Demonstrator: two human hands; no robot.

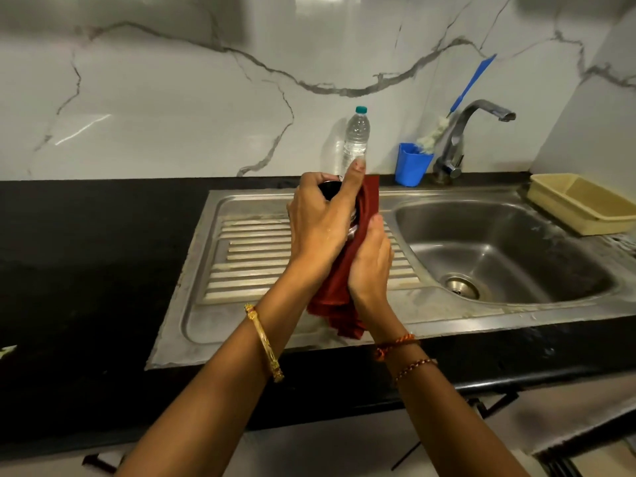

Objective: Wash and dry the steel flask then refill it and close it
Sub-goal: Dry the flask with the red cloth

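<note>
Head view shows us mid-dry: our left hand (318,218) curls round the upper part of the shiny steel flask (351,232), of which only a sliver of metal and a dark rim show between the fingers. Our right hand (370,261), just below and to the right of the left, clasps the dark red cloth (339,290) against the flask's body, the cloth's tail hanging beneath both wrists. We judge the flask rigid and fairly light while empty, but slick where wet, so the cloth-covered middle is the surest place to hold. Beyond our left thumb stands a clear plastic water bottle with a teal cap (356,139), near enough to knock over. Under our hands lies the ribbed steel draining board (247,256), an open space for setting down; the round steel sink basin (516,249) opens to the right of the right hand.
</note>
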